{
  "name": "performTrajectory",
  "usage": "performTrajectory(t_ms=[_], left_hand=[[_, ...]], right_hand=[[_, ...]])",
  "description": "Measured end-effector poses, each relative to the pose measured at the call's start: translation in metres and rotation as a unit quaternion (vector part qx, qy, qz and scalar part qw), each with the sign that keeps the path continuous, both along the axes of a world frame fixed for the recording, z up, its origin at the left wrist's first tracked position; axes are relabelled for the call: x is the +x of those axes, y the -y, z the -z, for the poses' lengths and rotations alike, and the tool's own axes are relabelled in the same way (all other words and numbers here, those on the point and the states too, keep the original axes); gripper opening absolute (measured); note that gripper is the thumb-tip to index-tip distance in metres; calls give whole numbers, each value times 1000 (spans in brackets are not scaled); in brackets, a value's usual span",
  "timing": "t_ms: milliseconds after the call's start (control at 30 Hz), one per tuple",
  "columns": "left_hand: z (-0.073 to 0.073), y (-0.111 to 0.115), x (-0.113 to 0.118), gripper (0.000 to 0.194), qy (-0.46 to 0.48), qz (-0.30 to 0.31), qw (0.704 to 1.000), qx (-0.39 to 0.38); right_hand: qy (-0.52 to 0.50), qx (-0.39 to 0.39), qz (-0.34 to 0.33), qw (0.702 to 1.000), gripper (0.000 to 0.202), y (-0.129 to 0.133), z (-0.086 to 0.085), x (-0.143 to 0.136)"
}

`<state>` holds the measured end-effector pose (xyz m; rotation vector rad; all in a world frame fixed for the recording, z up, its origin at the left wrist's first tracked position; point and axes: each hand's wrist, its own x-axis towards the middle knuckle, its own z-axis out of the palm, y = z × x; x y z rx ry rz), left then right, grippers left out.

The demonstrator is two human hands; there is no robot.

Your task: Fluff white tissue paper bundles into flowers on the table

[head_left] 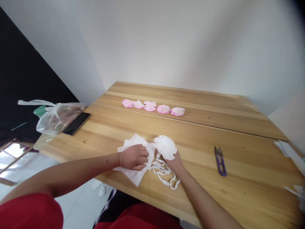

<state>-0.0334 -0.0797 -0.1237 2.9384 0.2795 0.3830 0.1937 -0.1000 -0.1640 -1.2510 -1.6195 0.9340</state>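
My left hand (135, 157) rests on a crumpled white sheet (136, 180), which looks like tissue paper or thin cloth. Its fingers are curled down into the sheet, with the tips hidden. Just to the right, my right hand (175, 163) holds a ruffled white flower (165, 147) from below; most of its fingers are covered by the petals. Between the hands and toward me, a loose tangle of thin white strips (164, 173) lies on the wooden table (100, 130).
Several pink-and-white flowers (163, 109) form a row farther back. Purple-handled thread snips (220, 161) lie at right. A phone (77, 123) sits at the left edge beside a tied plastic bag (56, 117). White scraps (289, 154) are at far right. A wall (181, 47) stands behind.
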Motion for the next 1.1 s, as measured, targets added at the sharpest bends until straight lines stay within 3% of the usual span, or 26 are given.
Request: performTrajectory(t_ms=[433, 600, 700, 800, 900, 933, 1000, 1100], left_hand=[[9, -6, -1, 23, 19, 3, 998, 54], [12, -8, 1, 26, 56, 10, 998, 2], [10, -12, 1, 26, 86, -12, 992, -86], [-7, -28, 2, 25, 136, -70, 950, -272], [-43, -54, 6, 26, 273, -219, 835, -426], [-57, -62, 9, 26, 324, -231, 799, -451], [-83, -73, 14, 28, 385, -205, 759, -483], [-110, -77, 22, 33, 391, -167, 743, -517]], right_hand=[[39, 54, 42, 997, 33, -9, 9, 4], [37, 40, 54, 997, 31, -11, 7, -1], [23, 46, 83, 995, 29, -16, -11, -4], [3, 65, 108, 992, 32, -27, -44, -6], [-27, 88, 86, 992, 41, -41, -82, -11], [-37, 94, 69, 992, 44, -47, -94, -14], [-63, 106, 36, 992, 47, -56, -116, -20], [-84, 121, 15, 989, 48, -65, -143, -29]])
